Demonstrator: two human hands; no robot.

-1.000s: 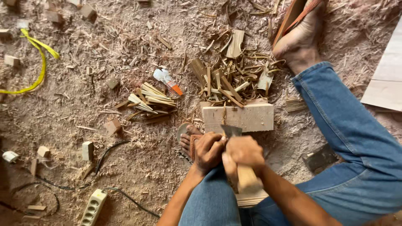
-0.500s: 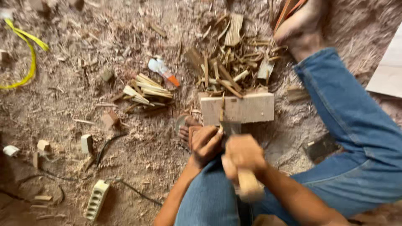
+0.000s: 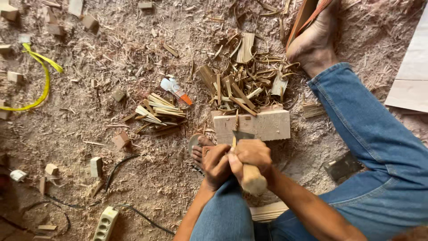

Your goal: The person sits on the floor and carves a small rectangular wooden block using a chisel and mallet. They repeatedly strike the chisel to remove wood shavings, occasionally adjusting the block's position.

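I sit on a floor covered in sawdust, jeans legs spread. My right hand point(image 3: 250, 155) grips the wooden handle point(image 3: 253, 178) of a blade tool whose metal edge point(image 3: 243, 135) rests on a pale wooden block point(image 3: 263, 125). My left hand point(image 3: 216, 163) is closed around a thin stick point(image 3: 233, 141) held upright against the block, right beside the blade. Behind the block lies a heap of split wood strips point(image 3: 243, 85). A neater bundle of strips point(image 3: 156, 114) lies to the left.
My right foot point(image 3: 314, 44) in a sandal rests at the far right top. A knife with an orange handle point(image 3: 176, 90), a yellow strap point(image 3: 38, 80), a power strip point(image 3: 105, 223) with black cable, scattered wood offcuts and a pale board point(image 3: 412, 76) lie around.
The view has shifted slightly; my hands stay together at the block, with the blade and stick kept in the same grip and only small movement.
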